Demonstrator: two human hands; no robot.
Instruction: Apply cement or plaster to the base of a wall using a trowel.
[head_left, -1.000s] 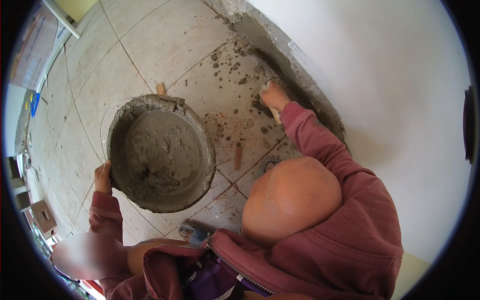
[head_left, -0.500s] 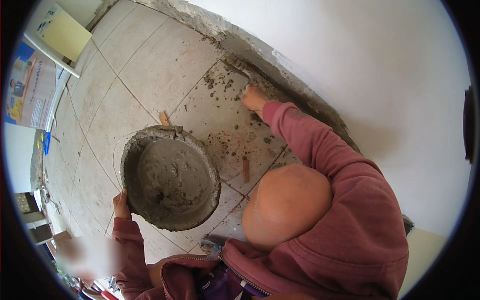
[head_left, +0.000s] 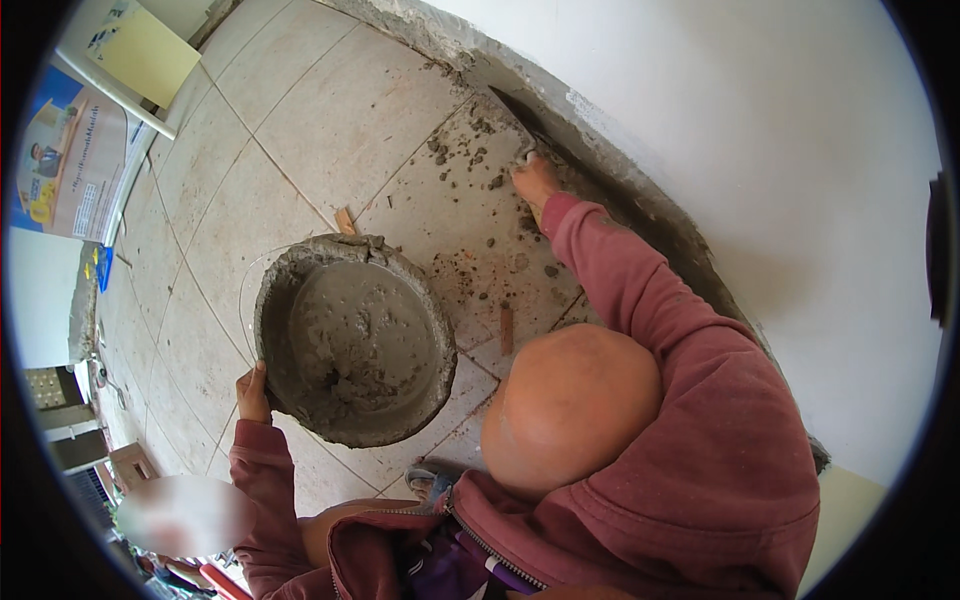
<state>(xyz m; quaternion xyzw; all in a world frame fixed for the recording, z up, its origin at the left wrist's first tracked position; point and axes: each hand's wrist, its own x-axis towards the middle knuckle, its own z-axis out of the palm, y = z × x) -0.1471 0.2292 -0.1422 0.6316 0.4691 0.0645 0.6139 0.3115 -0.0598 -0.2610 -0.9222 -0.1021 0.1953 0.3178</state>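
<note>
Pale, dirty tile floor point(head_left: 300, 120) spreads across the centre and left, its joints running at a slant. A white wall point(head_left: 790, 190) fills the side from 1 to 4 o'clock, with bare, rough grey cement along its foot. The person's maroon zip-front jacket point(head_left: 720, 450) covers the area from 4 to 7 o'clock, one sleeve stretching up toward 1 o'clock. Between 8 and 9 o'clock, a round bucket point(head_left: 325, 250) stands on the tiles, its rim thickly crusted; wet grey mortar point(head_left: 390, 310) lies inside, with a rough hollow toward the lower left. A bare knee point(head_left: 575, 405) rises at 5 o'clock. A printed banner point(head_left: 90, 150) stands near 10 o'clock.

At 8 o'clock, the left hand point(head_left: 253, 393) has its fingers clamped on the bucket's edge. At 1 o'clock, beside the wall's foot, the right hand point(head_left: 536, 180) has its fingers closed around a trowel point(head_left: 515, 110), whose dark blade points toward 12 o'clock; the grip hides its handle. A narrow wood strip point(head_left: 506, 330) lies near the centre. Smallest are mortar crumbs point(head_left: 482, 127), scattered around 12 o'clock.
</note>
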